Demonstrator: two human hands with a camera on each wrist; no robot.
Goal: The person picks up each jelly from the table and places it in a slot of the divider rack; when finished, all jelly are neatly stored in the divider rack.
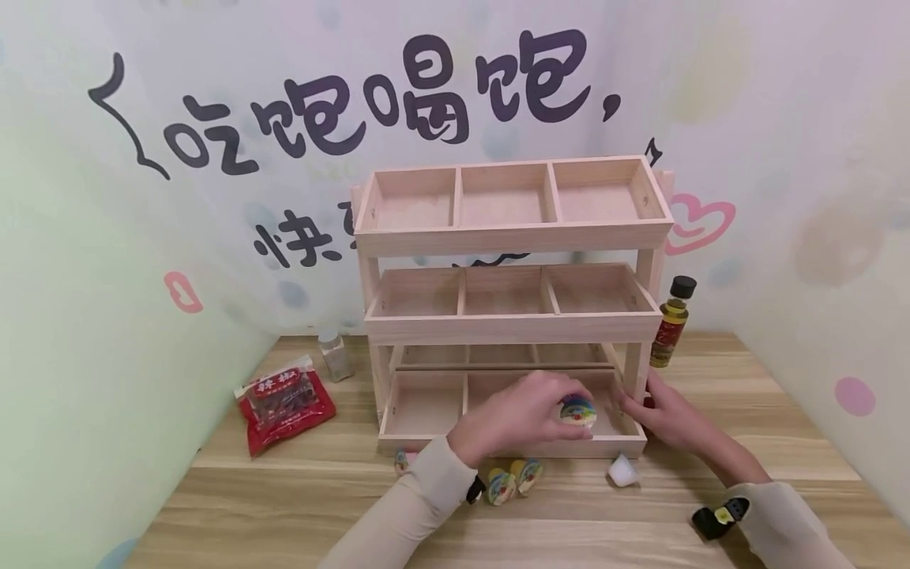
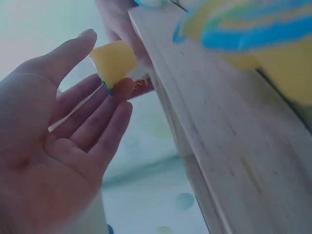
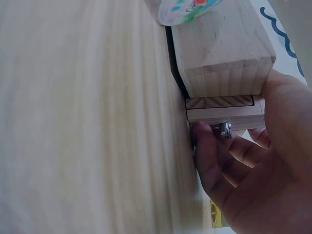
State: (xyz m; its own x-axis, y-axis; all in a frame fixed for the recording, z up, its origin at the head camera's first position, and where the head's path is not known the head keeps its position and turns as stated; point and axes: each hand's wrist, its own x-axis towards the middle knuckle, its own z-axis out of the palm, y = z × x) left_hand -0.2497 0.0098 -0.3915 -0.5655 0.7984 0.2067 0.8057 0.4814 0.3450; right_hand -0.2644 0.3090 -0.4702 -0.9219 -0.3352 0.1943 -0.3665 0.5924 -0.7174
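Observation:
Between the thumb and fingertips of my left hand [image 1: 515,411] is a small jelly cup [image 1: 577,412] with a colourful lid. It is held over the bottom tray of a three-tier wooden shelf [image 1: 512,330]. The left wrist view shows the cup's yellow body [image 2: 116,61] pinched at the fingertips. My right hand [image 1: 671,415] grips the shelf's lower right side, its fingers [image 3: 207,156] curled around the wooden edge beside a metal bolt [image 3: 225,130]. More jelly cups [image 1: 501,486] lie on the table in front of the shelf.
A red bag of dried chillies [image 1: 284,403] and a glass shaker jar [image 1: 336,357] are left of the shelf. An oil bottle [image 1: 669,324] with a black cap stands at its right. A whitish cup [image 1: 623,472] lies near the shelf's front right corner.

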